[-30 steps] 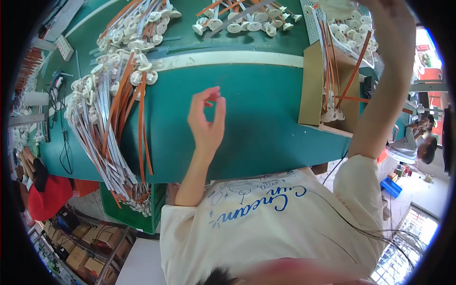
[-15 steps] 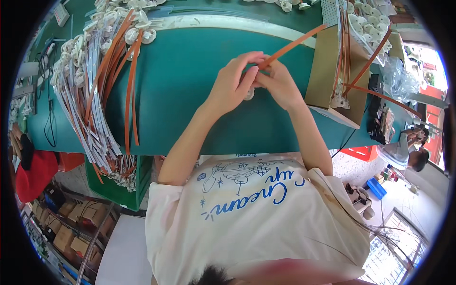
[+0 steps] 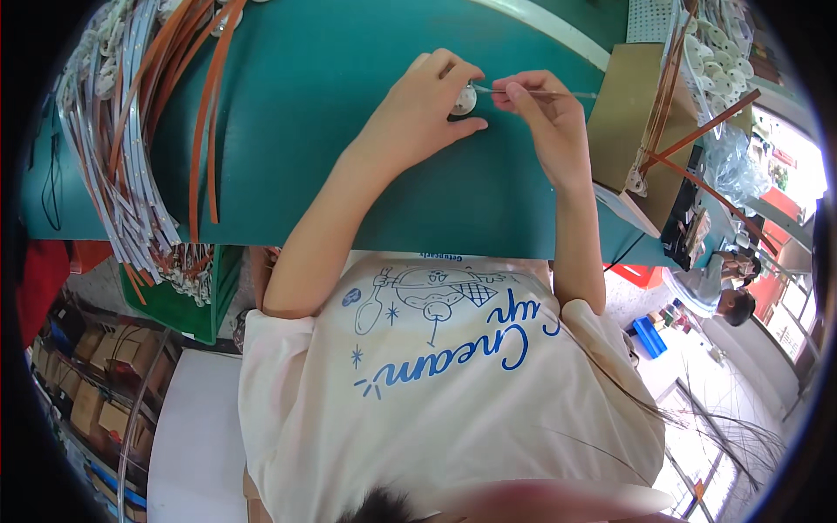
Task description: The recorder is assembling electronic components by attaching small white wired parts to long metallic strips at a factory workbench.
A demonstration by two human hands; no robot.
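A small round white plastic disc (image 3: 465, 100) sits between the thumb and fingers of my left hand (image 3: 410, 109). The thumb is spread away from it; whether a fingertip touches its far side is hidden. To the right of the disc a thin strip (image 3: 558, 93), seen nearly edge-on, runs out level toward the cardboard box. My right hand (image 3: 549, 118) pinches this strip between thumb and fingers, close to the disc. The disc and strip look joined, though the joint is partly covered.
On the left lies a bundle of white and orange strips (image 3: 131, 131) with round ends. An open cardboard box (image 3: 615, 131) with more strips stands at right, by a clear bag of white discs (image 3: 719, 52). A green crate (image 3: 205, 318) sits below the green table (image 3: 296, 174).
My hands have drawn apart, and the left has opened from around the disc. The strip has turned from its orange flat side to nearly edge-on and lies more level. The view has shifted.
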